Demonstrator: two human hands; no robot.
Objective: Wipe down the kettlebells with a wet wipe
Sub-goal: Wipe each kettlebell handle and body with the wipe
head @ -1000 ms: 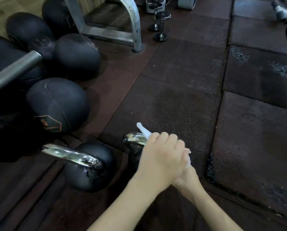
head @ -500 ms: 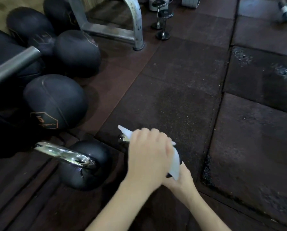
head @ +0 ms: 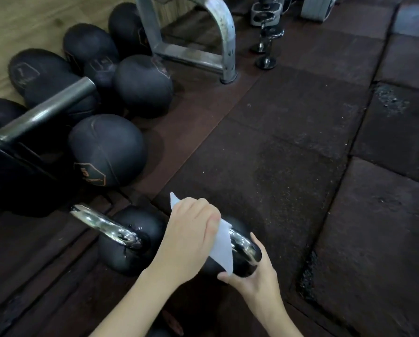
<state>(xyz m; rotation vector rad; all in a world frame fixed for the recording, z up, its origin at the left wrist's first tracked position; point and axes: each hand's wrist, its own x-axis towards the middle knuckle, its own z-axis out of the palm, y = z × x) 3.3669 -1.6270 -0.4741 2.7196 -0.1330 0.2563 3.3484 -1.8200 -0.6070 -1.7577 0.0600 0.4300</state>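
Note:
A black kettlebell point(head: 243, 265) with a chrome handle stands on the rubber floor near the bottom centre. My left hand point(head: 191, 235) grips a white wet wipe point(head: 222, 248) wrapped over the left part of that handle. The chrome right end of the handle is bare. My right hand point(head: 253, 280) cups the bell's body from the near right side, thumb up along it and fingers curled under. A second black kettlebell point(head: 152, 223) with a chrome handle sits just to the left, untouched.
Several black medicine balls point(head: 106, 149) are piled at the left, beside a barbell sleeve point(head: 45, 113) and its plate. A steel frame leg point(head: 228, 45) and small chrome dumbbells point(head: 266, 45) stand at the back. Dark rubber tiles point(head: 300, 142) cover the floor to the right.
My left hand has slid the wipe leftwards along the handle, uncovering the chrome right end. My right hand, mostly hidden before, now shows around the bell's body.

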